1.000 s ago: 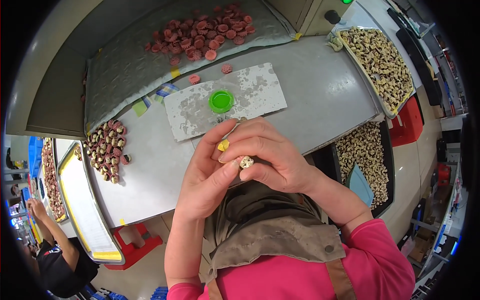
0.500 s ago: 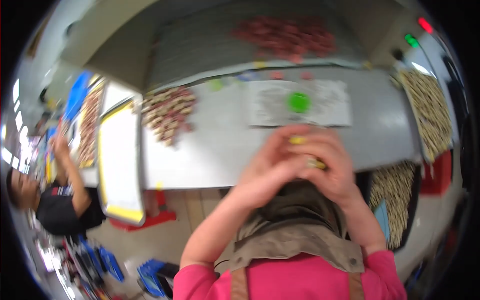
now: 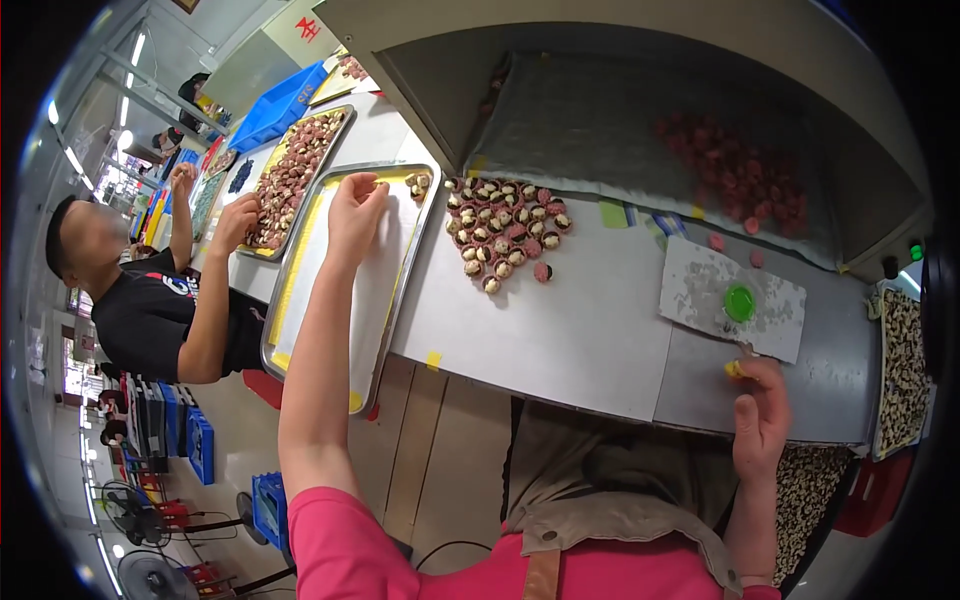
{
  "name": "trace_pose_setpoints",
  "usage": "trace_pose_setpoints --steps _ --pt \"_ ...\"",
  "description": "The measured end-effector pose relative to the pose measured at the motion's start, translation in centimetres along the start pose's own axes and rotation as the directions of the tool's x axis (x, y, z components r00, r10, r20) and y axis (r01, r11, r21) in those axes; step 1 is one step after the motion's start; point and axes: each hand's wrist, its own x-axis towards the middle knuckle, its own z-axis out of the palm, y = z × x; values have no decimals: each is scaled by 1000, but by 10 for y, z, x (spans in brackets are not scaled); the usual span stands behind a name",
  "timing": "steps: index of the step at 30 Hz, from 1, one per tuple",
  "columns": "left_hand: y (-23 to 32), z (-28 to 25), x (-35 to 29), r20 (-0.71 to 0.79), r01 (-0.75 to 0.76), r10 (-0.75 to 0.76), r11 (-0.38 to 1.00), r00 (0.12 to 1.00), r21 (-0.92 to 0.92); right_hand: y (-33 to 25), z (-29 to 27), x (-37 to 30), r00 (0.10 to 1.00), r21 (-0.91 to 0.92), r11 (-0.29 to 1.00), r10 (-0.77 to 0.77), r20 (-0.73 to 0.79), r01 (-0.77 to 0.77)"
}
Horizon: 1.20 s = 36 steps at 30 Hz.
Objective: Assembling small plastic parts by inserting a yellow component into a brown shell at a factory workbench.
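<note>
My left hand (image 3: 357,215) is over the lined metal tray (image 3: 322,255), with thumb and fingers drawn together in a pinch. What it pinches, if anything, is too small to make out. Beside its fingertips, a few small cream-and-pink pieces (image 3: 417,184) sit in the tray's far corner. My right hand (image 3: 762,415) hovers at the table's front edge, thumb and curled forefinger apart, nothing between them. A yellow finger cover (image 3: 736,370) is on one fingertip. Just beyond lies a speckled white board (image 3: 690,285) with a round green dish (image 3: 739,303).
A cluster of round pink-and-cream pieces (image 3: 505,225) spreads right of the tray. Pink pieces (image 3: 740,170) lie on the sheet under the hood (image 3: 600,30). At left, a co-worker (image 3: 150,310) reaches to a filled tray (image 3: 300,165). Trays of thin pieces (image 3: 900,360) stand far right.
My hands, together in front of my body before, have parted. The left has reached out over the tray and the right has moved right. My view has turned left.
</note>
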Motion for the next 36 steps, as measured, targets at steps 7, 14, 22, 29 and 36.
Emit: trace_pose_setpoints --steps 7,14,22,29,36 --pt "-4 8 20 74 -122 115 988 991 96 -5 7 6 1000 -16 1000 -4 9 4" --pt "-1 28 3 31 -217 216 975 976 54 -1 -14 8 1000 -25 1000 -10 0 10" --pt "117 132 -50 114 -432 425 901 898 41 30 -75 11 982 353 928 164 -91 -122" --pt "227 305 -42 605 -626 510 779 611 -24 11 -188 16 930 -47 970 214 -300 -238" --pt "219 341 -74 552 -549 464 836 692 -14 78 -357 -5 790 -549 651 133 -598 -524"
